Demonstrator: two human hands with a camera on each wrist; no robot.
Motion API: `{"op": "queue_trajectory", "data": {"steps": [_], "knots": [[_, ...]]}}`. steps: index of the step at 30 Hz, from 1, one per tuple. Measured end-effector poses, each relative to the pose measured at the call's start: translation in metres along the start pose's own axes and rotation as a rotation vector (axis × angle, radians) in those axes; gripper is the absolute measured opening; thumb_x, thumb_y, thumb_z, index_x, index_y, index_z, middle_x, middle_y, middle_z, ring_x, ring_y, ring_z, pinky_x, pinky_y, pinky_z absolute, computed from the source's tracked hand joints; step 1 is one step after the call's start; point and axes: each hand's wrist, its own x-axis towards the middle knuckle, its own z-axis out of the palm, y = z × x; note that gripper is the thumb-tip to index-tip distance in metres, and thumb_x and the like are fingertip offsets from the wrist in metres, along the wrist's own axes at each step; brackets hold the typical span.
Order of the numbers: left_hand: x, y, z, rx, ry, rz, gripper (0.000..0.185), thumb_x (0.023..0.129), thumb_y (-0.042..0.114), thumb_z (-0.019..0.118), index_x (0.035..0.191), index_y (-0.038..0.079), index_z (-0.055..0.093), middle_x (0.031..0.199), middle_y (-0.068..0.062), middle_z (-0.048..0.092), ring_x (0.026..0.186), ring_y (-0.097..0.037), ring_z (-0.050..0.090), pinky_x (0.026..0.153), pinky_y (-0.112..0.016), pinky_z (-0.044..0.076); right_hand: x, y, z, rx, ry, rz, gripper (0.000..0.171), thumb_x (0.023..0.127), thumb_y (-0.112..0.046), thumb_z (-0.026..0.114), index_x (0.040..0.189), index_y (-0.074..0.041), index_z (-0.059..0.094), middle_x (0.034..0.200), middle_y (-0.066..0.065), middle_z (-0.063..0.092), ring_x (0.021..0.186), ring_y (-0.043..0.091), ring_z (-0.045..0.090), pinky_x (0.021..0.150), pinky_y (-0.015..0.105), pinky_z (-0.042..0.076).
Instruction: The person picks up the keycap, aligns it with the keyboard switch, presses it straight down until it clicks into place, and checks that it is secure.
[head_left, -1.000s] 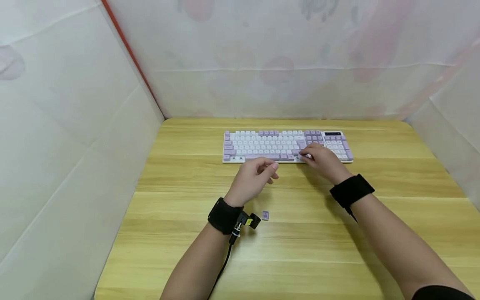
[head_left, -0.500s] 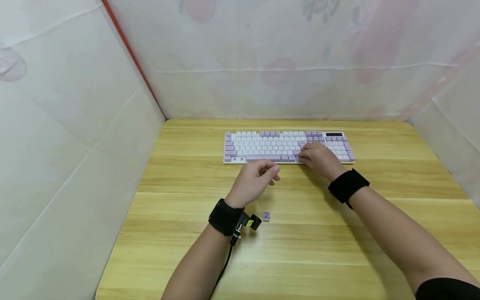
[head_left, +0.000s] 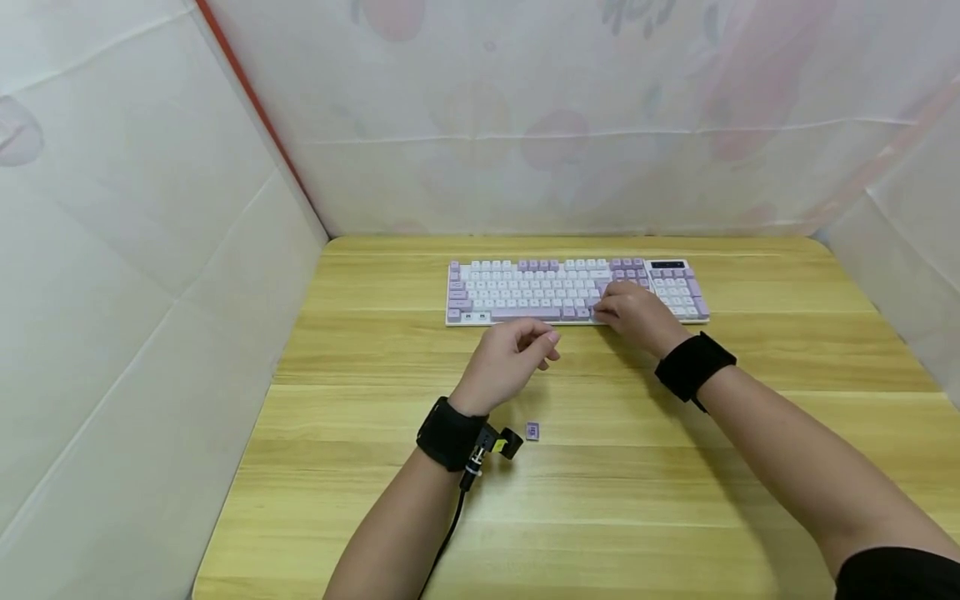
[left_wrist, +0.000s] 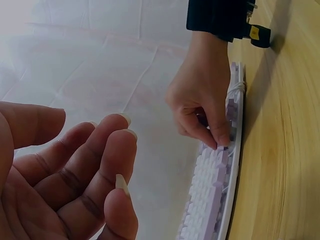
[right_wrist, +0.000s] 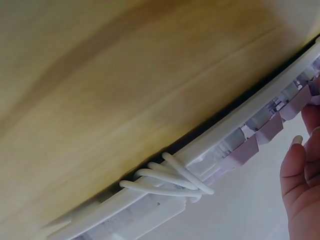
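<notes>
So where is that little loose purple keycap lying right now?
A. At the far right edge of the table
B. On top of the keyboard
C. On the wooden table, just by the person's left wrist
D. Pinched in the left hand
C: in the head view the loose keycap lies on the bare table beside the left wrist, apart from the keyboard, and the left hand holds nothing.

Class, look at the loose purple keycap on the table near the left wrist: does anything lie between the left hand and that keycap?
Nothing visible does. The left hand hovers with loosely curled, empty fingers above bare wooden table; the keycap lies nearer the person, beside the wrist strap. The right hand is off at the keyboard.
</notes>
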Motion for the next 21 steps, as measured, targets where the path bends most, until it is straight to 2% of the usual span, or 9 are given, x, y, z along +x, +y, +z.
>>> {"op": "queue_trajectory", "data": {"steps": [3,9,17,21], "knots": [[0.0002,-0.0003,0.0009,0.006,0.000,0.003,0.022,0.101,0.031,0.056,0.104,0.015,0.071,0.091,-0.006,0.073,0.080,-0.015,0.067,0.069,-0.031,0.054,-0.0027,0.0019,0.0025,-0.006,0.014,-0.028,0.008,0.084,-0.002,0.076,0.091,-0.001,0.078,0.079,0.005,0.060,0.075,0.020,0.058,0.066,0.034,0.052],[0.0011,-0.0007,0.0008,0.024,-0.002,0.013,0.020,0.101,0.030,0.056,0.102,0.016,0.071,0.090,-0.003,0.073,0.079,-0.014,0.067,0.067,-0.030,0.053,-0.0054,0.0049,0.0076,-0.083,0.088,-0.147,0.007,0.082,0.002,0.075,0.089,0.000,0.076,0.073,0.005,0.053,0.063,0.016,0.048,0.055,0.030,0.045],[0.0008,-0.0012,0.0000,0.020,-0.004,0.014,0.019,0.101,0.029,0.056,0.104,0.017,0.071,0.089,0.000,0.072,0.080,-0.014,0.067,0.067,-0.030,0.053,-0.0032,0.0034,0.0076,-0.044,0.075,-0.113,0.012,0.082,0.005,0.074,0.093,0.000,0.078,0.076,0.006,0.058,0.067,0.016,0.055,0.058,0.032,0.051],[0.0006,-0.0014,0.0009,0.021,-0.008,0.021,0.020,0.101,0.029,0.057,0.104,0.016,0.071,0.089,0.001,0.072,0.080,-0.012,0.066,0.066,-0.030,0.052,-0.0066,0.0029,0.0084,-0.102,0.093,-0.168,0.010,0.082,0.005,0.074,0.091,0.002,0.075,0.074,0.007,0.054,0.062,0.017,0.050,0.054,0.030,0.047]]}}
